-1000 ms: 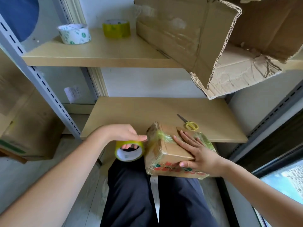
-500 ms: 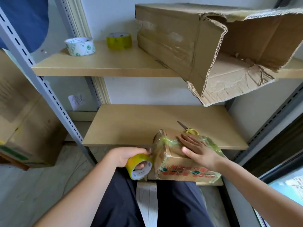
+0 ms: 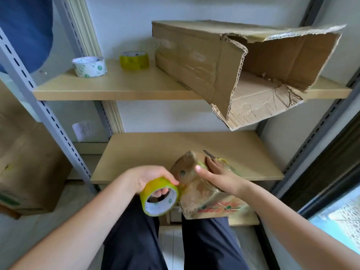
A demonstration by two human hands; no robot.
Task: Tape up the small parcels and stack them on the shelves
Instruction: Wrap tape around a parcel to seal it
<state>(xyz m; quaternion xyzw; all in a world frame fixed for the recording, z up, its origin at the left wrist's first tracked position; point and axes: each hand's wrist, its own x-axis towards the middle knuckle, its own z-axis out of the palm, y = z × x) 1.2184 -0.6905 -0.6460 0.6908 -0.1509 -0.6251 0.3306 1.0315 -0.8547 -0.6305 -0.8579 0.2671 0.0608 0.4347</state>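
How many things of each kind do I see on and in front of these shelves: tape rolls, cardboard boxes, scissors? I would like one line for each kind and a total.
Tape rolls: 3 (held roll, yellow roll, white roll)
Cardboard boxes: 3 (small parcel, torn open box, box at left)
Scissors: 1 (scissors, mostly hidden)
Total: 7
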